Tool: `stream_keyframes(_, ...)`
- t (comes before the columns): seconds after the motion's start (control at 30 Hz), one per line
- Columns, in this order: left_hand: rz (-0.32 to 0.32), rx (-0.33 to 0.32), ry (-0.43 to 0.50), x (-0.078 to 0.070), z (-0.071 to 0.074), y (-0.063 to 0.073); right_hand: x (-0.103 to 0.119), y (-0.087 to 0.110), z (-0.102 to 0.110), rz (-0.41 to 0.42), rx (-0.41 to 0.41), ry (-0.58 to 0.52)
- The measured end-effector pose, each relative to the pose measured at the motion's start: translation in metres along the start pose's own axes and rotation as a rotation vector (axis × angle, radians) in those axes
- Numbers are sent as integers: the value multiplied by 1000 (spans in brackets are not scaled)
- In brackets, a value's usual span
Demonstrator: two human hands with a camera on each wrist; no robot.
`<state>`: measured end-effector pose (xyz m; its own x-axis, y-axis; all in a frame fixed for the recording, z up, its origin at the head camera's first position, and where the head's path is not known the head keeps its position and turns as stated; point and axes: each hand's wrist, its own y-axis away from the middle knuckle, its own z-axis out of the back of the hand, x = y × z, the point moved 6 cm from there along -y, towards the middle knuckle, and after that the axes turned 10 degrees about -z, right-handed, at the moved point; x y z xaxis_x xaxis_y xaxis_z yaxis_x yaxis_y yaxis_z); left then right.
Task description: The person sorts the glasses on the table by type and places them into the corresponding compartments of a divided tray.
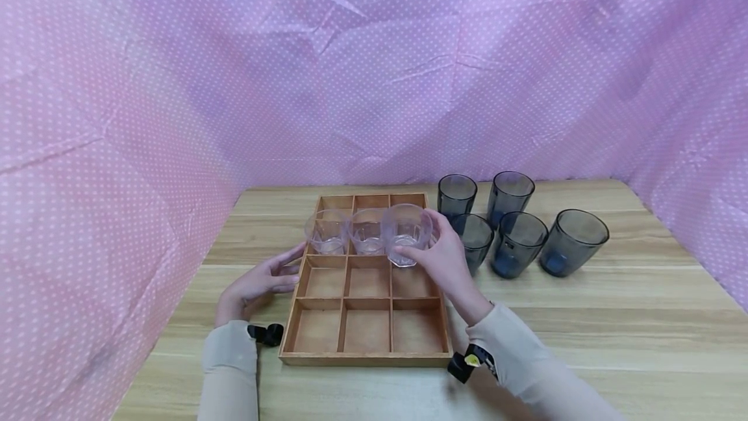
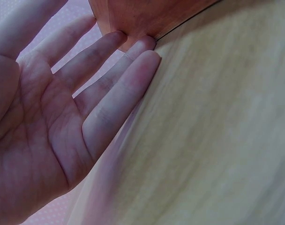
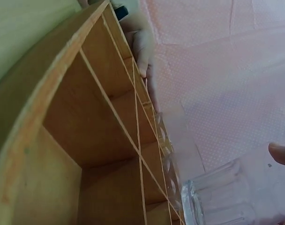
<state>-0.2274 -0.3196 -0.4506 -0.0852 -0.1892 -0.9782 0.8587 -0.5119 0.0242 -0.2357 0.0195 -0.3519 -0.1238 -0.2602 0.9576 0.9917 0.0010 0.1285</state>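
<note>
My right hand (image 1: 447, 255) holds a clear glass (image 1: 406, 232) between thumb and fingers, over the right column of a wooden compartment tray (image 1: 365, 359). In the right wrist view the glass (image 3: 236, 192) has its thick base towards the tray's dividers, and only part of the hand shows. Two more clear glasses, a left one (image 1: 328, 232) and a middle one (image 1: 368, 232), stand side by side in one row of the tray. Along the tray's left side lies my left hand (image 1: 265, 283); its extended fingertips touch the wooden wall (image 2: 128, 18) in the left wrist view.
Several smoky grey-blue glasses (image 1: 517, 245) stand on the wooden table (image 1: 584, 343) right of the tray, the closest one (image 1: 473, 239) near the right hand. A pink dotted cloth (image 1: 374, 83) hangs behind and at both sides.
</note>
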Motion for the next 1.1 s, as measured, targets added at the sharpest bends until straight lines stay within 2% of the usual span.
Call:
stream_keyframes(0.1,9,-3,-6,1,1,0,2,-3,-1,14,-20,31)
stream_keyframes(0.33,-17,15,-14,0,1,-1,4,-13,1,7,-78,99)
stream_keyframes(0.6,-1,10,-7,0,2,-1,3,-24,1,21,-139,118)
stream_keyframes(1.1,9,11,-1,0,2,0,-1,-36,-7,69,-140,229)
